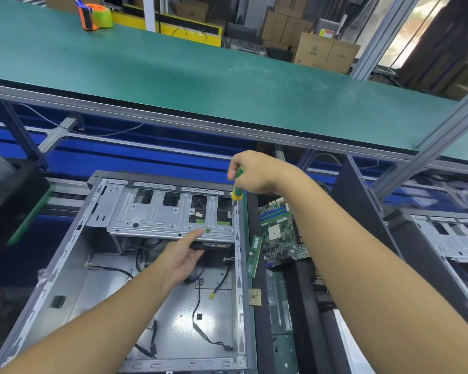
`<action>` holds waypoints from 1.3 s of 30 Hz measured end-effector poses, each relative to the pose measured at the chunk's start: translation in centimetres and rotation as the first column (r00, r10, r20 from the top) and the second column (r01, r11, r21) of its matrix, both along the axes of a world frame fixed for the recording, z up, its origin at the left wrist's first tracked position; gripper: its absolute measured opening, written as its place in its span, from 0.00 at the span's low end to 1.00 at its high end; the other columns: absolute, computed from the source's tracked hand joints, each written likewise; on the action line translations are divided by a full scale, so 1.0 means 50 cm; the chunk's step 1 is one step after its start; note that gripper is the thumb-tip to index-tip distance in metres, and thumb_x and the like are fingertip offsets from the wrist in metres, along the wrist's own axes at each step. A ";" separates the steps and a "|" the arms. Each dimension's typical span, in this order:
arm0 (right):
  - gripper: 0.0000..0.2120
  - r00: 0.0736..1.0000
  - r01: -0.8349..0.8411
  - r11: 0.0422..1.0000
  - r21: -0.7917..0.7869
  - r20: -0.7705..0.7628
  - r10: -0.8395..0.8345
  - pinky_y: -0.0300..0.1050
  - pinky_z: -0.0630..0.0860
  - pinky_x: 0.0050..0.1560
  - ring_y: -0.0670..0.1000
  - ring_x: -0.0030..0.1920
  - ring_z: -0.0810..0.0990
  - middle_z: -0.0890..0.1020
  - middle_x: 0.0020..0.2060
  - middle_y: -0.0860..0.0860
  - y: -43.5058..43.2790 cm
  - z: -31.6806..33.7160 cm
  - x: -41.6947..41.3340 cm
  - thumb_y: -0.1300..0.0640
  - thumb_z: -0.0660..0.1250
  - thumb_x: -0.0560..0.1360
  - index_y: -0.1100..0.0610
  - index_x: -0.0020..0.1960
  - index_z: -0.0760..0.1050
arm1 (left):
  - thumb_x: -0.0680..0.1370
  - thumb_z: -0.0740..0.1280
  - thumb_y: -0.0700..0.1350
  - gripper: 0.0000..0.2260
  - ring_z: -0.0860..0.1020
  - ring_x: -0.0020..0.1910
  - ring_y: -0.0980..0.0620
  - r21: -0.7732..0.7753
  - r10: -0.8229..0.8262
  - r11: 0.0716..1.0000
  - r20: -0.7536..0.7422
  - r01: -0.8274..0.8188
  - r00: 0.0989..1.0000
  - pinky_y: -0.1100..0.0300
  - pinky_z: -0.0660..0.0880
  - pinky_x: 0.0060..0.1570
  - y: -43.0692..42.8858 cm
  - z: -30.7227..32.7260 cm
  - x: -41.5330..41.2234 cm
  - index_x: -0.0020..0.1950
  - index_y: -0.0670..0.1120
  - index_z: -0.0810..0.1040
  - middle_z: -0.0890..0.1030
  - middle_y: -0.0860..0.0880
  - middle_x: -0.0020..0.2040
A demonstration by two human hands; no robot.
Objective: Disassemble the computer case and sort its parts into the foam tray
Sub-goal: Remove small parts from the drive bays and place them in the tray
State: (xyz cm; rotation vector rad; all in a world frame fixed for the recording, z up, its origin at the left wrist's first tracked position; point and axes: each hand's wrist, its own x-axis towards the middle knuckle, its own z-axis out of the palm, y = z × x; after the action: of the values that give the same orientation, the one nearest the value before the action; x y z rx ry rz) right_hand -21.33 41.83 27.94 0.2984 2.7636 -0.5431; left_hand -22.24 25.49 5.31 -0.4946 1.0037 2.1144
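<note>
Head view: the open grey sheet-metal computer case [52, 273] lies on its side directly in front of you, with loose black cables on its floor panel. The silver perforated drive cage [157, 211] spans its far end.

Your right hand [257, 171] grips the green-and-yellow-handled screwdriver [237, 190]. The tool is held nearly upright, with its tip at the right end of the drive cage, just beside the case's right rail.

Your left hand [181, 255] holds nothing. Its fingers are extended, with the forefinger touching the cage's front edge.

The black foam tray [300, 279] sits just right of the case. It holds the green motherboard [281, 236], with the green memory stick [254, 255] and the small gold processor chip [254, 296] at its left edge.
</note>
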 end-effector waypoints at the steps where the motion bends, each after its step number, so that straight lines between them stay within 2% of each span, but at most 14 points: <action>1: 0.08 1.000 0.010 1.000 0.022 -0.017 -0.009 0.52 0.76 0.44 0.54 0.47 0.75 0.78 0.55 0.53 -0.004 -0.002 0.002 0.59 0.63 0.78 0.54 0.57 0.75 | 0.78 0.69 0.36 0.04 0.85 0.43 0.51 -0.005 -0.003 1.000 -0.003 0.003 1.000 0.59 0.80 0.45 0.000 -0.001 0.000 0.52 0.40 0.80 0.86 0.44 0.46; 4: 0.21 0.998 0.059 0.925 0.377 -0.055 -0.042 0.54 0.71 0.47 0.61 0.55 0.74 0.73 0.61 0.55 -0.012 -0.013 0.007 0.41 0.54 0.83 0.51 0.71 0.66 | 0.77 0.69 0.36 0.04 0.85 0.43 0.51 -0.014 -0.004 1.000 -0.003 0.004 1.000 0.58 0.78 0.50 0.000 -0.002 0.000 0.52 0.41 0.80 0.86 0.44 0.46; 6: 0.16 0.995 0.060 0.848 0.527 -0.097 -0.010 0.51 0.72 0.42 0.60 0.47 0.75 0.75 0.52 0.55 -0.016 -0.021 0.006 0.49 0.53 0.86 0.54 0.69 0.66 | 0.77 0.69 0.36 0.04 0.85 0.43 0.51 -0.007 0.002 1.000 -0.002 -0.002 1.000 0.58 0.78 0.50 0.000 -0.003 0.000 0.51 0.41 0.80 0.86 0.44 0.46; 8: 0.09 0.992 0.066 0.892 0.448 -0.125 -0.011 0.50 0.70 0.40 0.59 0.43 0.73 0.77 0.51 0.57 -0.014 -0.022 0.001 0.56 0.55 0.85 0.58 0.62 0.67 | 0.77 0.69 0.36 0.03 0.85 0.42 0.51 -0.011 0.000 1.000 -0.006 -0.001 1.000 0.58 0.78 0.50 0.001 -0.002 -0.001 0.51 0.41 0.80 0.86 0.44 0.46; 13: 0.11 0.998 -0.007 0.992 0.124 0.055 0.000 0.50 0.69 0.49 0.57 0.57 0.67 0.72 0.58 0.54 -0.006 0.013 -0.002 0.62 0.60 0.79 0.52 0.60 0.69 | 0.78 0.69 0.35 0.03 0.86 0.41 0.50 -0.001 0.005 1.000 0.001 -0.005 1.000 0.60 0.81 0.36 0.001 0.003 0.003 0.51 0.39 0.80 0.86 0.43 0.45; 17: 0.24 0.996 0.068 0.940 0.334 0.034 -0.084 0.55 0.71 0.51 0.63 0.63 0.70 0.66 0.68 0.59 -0.019 -0.004 -0.001 0.44 0.57 0.83 0.56 0.73 0.62 | 0.78 0.69 0.35 0.03 0.86 0.41 0.50 0.000 0.016 1.000 0.003 -0.016 1.000 0.61 0.81 0.35 0.000 0.008 0.003 0.51 0.38 0.80 0.86 0.42 0.45; 19: 0.20 0.999 0.033 0.884 0.467 -0.004 -0.035 0.51 0.69 0.39 0.62 0.52 0.74 0.70 0.61 0.60 -0.022 -0.017 -0.005 0.51 0.56 0.85 0.58 0.74 0.62 | 0.77 0.69 0.35 0.03 0.86 0.40 0.50 -0.013 0.008 1.000 0.000 -0.008 1.000 0.60 0.81 0.36 0.000 0.009 0.004 0.51 0.39 0.80 0.86 0.43 0.45; 21: 0.09 0.995 0.080 0.908 0.411 -0.093 -0.045 0.49 0.66 0.33 0.59 0.43 0.73 0.76 0.53 0.59 -0.020 -0.021 -0.010 0.60 0.57 0.84 0.61 0.63 0.66 | 0.77 0.70 0.36 0.05 0.85 0.42 0.51 -0.031 0.006 1.000 -0.003 -0.006 1.000 0.59 0.80 0.42 -0.002 0.007 0.004 0.52 0.40 0.80 0.86 0.44 0.46; 23: 0.05 0.996 0.062 0.949 0.309 -0.076 -0.041 0.50 0.71 0.37 0.58 0.44 0.74 0.78 0.53 0.59 -0.014 -0.015 -0.012 0.63 0.58 0.81 0.60 0.57 0.67 | 0.77 0.71 0.37 0.06 0.85 0.44 0.51 -0.038 -0.003 0.999 -0.007 0.002 1.000 0.59 0.78 0.46 -0.003 0.005 0.004 0.54 0.40 0.80 0.86 0.43 0.49; 26: 0.10 0.999 0.004 0.988 0.152 0.035 -0.010 0.53 0.77 0.53 0.58 0.55 0.74 0.75 0.59 0.55 -0.008 0.007 -0.011 0.62 0.61 0.78 0.53 0.58 0.70 | 0.77 0.71 0.37 0.07 0.85 0.44 0.51 -0.037 -0.005 0.999 -0.005 0.005 1.000 0.60 0.77 0.44 -0.004 0.005 0.005 0.54 0.40 0.80 0.86 0.44 0.49; 28: 0.10 0.999 0.011 0.989 0.146 0.049 -0.018 0.52 0.74 0.51 0.59 0.56 0.74 0.71 0.64 0.56 -0.010 0.004 -0.010 0.55 0.62 0.80 0.53 0.61 0.69 | 0.77 0.71 0.37 0.07 0.85 0.43 0.51 -0.041 -0.002 0.999 -0.002 0.002 1.000 0.60 0.79 0.43 -0.003 0.006 0.005 0.54 0.40 0.80 0.86 0.44 0.48; 30: 0.21 0.995 0.097 0.964 0.248 0.014 -0.104 0.53 0.70 0.46 0.61 0.54 0.73 0.69 0.65 0.59 -0.015 -0.007 -0.011 0.45 0.58 0.83 0.58 0.70 0.64 | 0.77 0.71 0.38 0.07 0.85 0.44 0.51 -0.047 -0.002 0.999 0.000 0.002 1.000 0.60 0.79 0.43 -0.003 0.007 0.005 0.54 0.40 0.80 0.86 0.44 0.50; 34: 0.13 0.995 0.077 0.928 0.366 -0.088 -0.048 0.47 0.63 0.32 0.53 0.36 0.69 0.70 0.42 0.54 -0.020 -0.022 -0.017 0.57 0.54 0.85 0.63 0.64 0.67 | 0.77 0.72 0.38 0.09 0.84 0.47 0.50 -0.055 -0.018 0.998 0.003 0.018 1.000 0.59 0.77 0.47 -0.005 0.007 0.004 0.56 0.40 0.80 0.86 0.44 0.50; 39: 0.12 0.999 -0.004 0.997 0.073 0.038 0.001 0.53 0.76 0.49 0.55 0.52 0.72 0.75 0.56 0.52 -0.013 0.010 -0.015 0.63 0.60 0.77 0.52 0.59 0.70 | 0.77 0.72 0.38 0.08 0.85 0.45 0.51 -0.059 -0.021 0.998 -0.002 0.021 1.000 0.59 0.79 0.44 -0.005 0.007 0.004 0.55 0.40 0.80 0.86 0.44 0.50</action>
State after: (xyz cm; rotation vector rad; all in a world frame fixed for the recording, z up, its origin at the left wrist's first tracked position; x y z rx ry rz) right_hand -22.09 41.17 28.44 0.3188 2.7507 -0.4321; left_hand -22.03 25.26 5.63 -0.5081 1.0709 2.0722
